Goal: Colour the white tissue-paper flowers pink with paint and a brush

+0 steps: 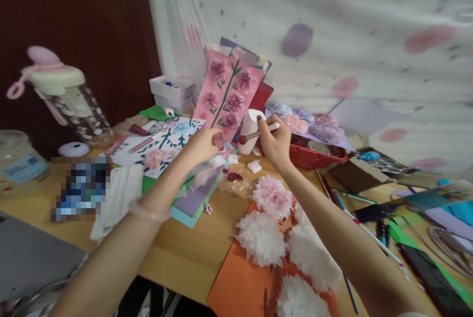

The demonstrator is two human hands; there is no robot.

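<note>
My right hand [275, 141] is closed round a brush [260, 132] with a pale handle; its dark reddish tip points left, in front of a white cup-like container [251, 122]. My left hand [207, 145] is closed near the foot of a pink card [229, 90] with paper flowers and a green stem; what its fingers hold is too small to make out. Below the hands, a clear plastic piece [236, 186] bears a dark red patch. An orange sheet [232, 272] carries a pink-tinted flower [272, 196] and several white ones [261, 238].
A red basket [314, 157] stands at right beside pens, scissors and a dark phone [430, 277]. At left are a bottle [74, 95], a jar [22, 164], a blurred-out device [81, 189] and a floral painting [155, 157]. A white box [172, 91] stands behind.
</note>
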